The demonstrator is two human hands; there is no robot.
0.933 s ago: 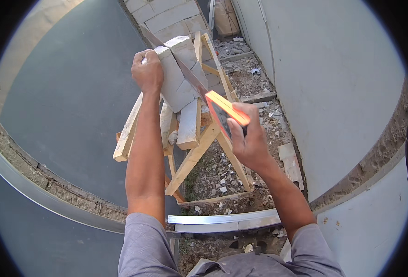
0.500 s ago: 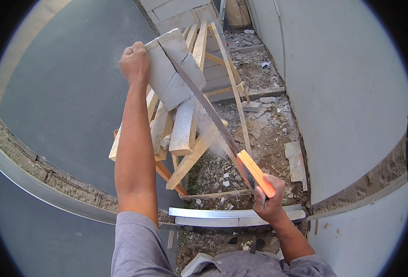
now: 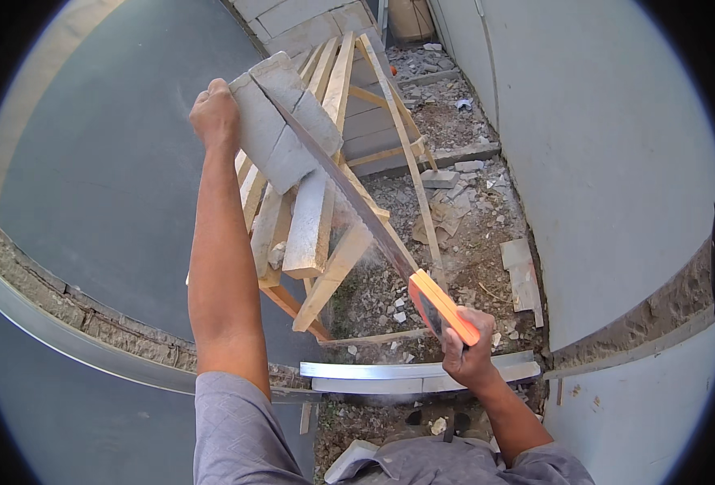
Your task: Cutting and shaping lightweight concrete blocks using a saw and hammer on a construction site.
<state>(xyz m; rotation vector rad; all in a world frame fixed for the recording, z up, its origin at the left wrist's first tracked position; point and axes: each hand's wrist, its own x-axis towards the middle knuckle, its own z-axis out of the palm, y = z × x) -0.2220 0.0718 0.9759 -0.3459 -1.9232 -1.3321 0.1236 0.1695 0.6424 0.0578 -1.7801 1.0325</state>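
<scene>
A pale grey lightweight concrete block (image 3: pixel 257 129) lies tilted on a wooden trestle (image 3: pixel 340 81). My left hand (image 3: pixel 215 117) grips its far left edge, fingers curled over the side. With my right hand (image 3: pixel 472 353) I hold a handsaw (image 3: pixel 445 309) by its orange and dark handle. Its long blade runs up and left into a cut across the block, and the far end of the blade is hidden in the cut. A second line crosses the block's face. Pale dust hangs under the blade. Beneath the block a light grey bar (image 3: pixel 310 226) juts toward me.
Rubble and broken pieces (image 3: pixel 454 210) cover the ground right of the trestle. A smooth wall panel (image 3: pixel 608 162) rises on the right, a dark grey surface (image 3: pixel 107 162) spreads on the left. A metal channel (image 3: pixel 414 370) crosses in front of me. Stacked blocks (image 3: pixel 301 20) stand behind.
The block, trestle and my left hand appear slightly further left in view. The saw stays in the cut at nearly the same angle, its handle about where it was.
</scene>
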